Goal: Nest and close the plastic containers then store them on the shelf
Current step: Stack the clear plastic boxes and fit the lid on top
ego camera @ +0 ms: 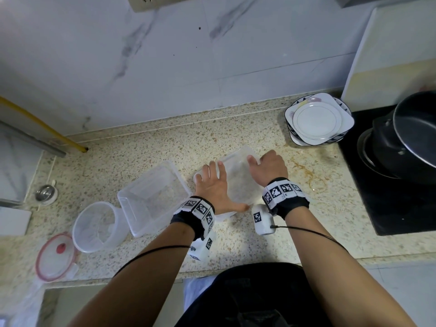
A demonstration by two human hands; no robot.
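Observation:
A clear rectangular container with its lid on (pixel 238 178) lies on the speckled counter in the middle. My left hand (pixel 214 187) rests flat on its near-left part, fingers spread. My right hand (pixel 269 167) presses on its right edge, thumb on the lid. To the left stands an open clear rectangular container (pixel 153 197). Further left is a round clear container (pixel 99 226), open, and beside it a round lid with a red rim (pixel 55 256) at the counter's front edge.
A stack of white plates (pixel 318 119) sits at the back right. A black cooktop (pixel 401 204) with a dark pan (pixel 412 135) fills the right side. A small metal cup (pixel 46 193) and a yellow pipe (pixel 40 123) are at the left. The marble wall runs behind.

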